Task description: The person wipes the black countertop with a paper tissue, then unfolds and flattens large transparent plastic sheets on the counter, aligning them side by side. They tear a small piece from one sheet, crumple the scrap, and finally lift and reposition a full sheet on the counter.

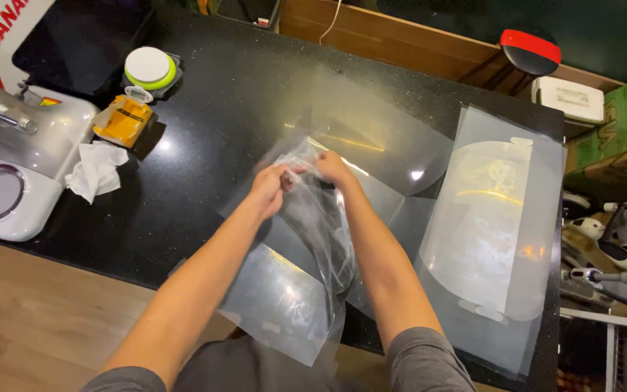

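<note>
Plenty of bare black stone countertop (pixel 241 94) is left beyond; crinkly clear plastic film (pixel 321 218) gets pinched mid-table by left hand (pixel 270 190) and, probably, right hand (pixel 333 170).

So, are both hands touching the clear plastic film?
Touching. The head view shows the left hand and right hand pinching the crumpled clear plastic film between their fingers.
</note>
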